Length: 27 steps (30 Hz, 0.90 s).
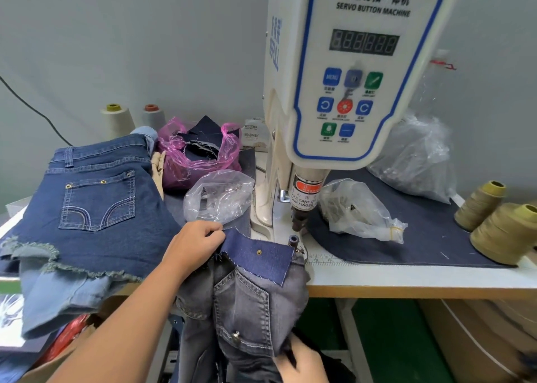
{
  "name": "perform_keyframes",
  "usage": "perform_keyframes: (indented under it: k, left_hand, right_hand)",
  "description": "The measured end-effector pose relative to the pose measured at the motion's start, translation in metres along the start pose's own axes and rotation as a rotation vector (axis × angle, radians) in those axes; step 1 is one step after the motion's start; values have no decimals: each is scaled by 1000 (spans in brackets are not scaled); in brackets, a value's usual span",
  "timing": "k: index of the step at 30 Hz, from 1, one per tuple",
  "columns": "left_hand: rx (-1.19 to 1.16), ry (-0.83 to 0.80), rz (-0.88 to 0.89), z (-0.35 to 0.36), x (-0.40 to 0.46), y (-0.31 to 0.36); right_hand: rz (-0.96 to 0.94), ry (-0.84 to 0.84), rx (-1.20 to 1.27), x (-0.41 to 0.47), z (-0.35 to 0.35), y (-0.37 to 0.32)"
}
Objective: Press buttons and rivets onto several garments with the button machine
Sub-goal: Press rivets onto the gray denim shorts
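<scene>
Grey jeans [244, 304] off table edge [406, 286], both hands' fingers [213, 233] pinching denim.

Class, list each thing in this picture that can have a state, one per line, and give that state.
Left hand: pinching the blue denim patch.
Right hand: gripping the grey jeans.
Blue denim patch: flat beside the die, one rivet set.
Grey jeans: hanging off the table edge.
Button machine: punch raised, display showing no number.
Denim shorts: lying flat, pocket rivets on.
Pink bag: open, holding scraps.
</scene>
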<state>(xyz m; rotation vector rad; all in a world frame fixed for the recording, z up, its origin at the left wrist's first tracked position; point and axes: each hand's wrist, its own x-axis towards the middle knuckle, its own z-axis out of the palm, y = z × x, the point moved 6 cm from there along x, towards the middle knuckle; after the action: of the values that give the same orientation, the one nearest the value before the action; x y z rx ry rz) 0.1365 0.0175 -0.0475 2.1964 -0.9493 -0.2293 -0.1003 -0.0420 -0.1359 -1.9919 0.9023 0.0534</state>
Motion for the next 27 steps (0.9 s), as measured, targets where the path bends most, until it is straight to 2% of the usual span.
perform_keyframes:
  k: [5, 8, 11, 13, 14, 16, 18, 19, 20, 21, 23, 24, 26, 27]
  left_hand:
    - [-36, 25, 1, -3, -3, 3]
    - [-26, 43, 66, -13, -8, 14]
    - [15, 233, 254, -47, -15, 43]
    - [-118, 373, 337, -82, -31, 66]
    - [-253, 378, 357, -96, -42, 72]
    - [-503, 217, 373, -108, -64, 86]
    - [-425, 18, 350, -100, -81, 97]
    - [-291, 2, 333, -97, -84, 96]
    - [-177, 65, 316, -97, -83, 94]
    - [-174, 144, 274, -100, -80, 91]
    - [-457, 230, 90, -110, -73, 77]
    - [-601, 217, -2, -110, -71, 71]
    - [-770, 105, -54, -108, -72, 72]
    - [-802, 40, -21, -110, -72, 78]
  right_hand:
    - [-155, 42, 275, -21, -27, -36]
    - [-284, -62, 554, -30, -35, -75]
    - [-397, -128, 787, -29, -45, -122]
    - [-411, -125, 895, -23, -50, -150]
    - [-407, -102, 922, -19, -54, -162]
    - [-399, -56, 941, -11, -67, -186]
    - [-419, -92, 961, -8, -78, -208]
    - [-433, -129, 954, -7, -81, -217]
    - [-450, -167, 920, -8, -84, -224]
    - [-475, -187, 853, -9, -86, -227]
    - [-577, -144, 683, -14, -94, -226]
    - [-648, -81, 602, -19, -101, -222]
    - [-795, 23, 425, -31, -116, -216]
    - [-858, 57, 293, -39, -119, -215]
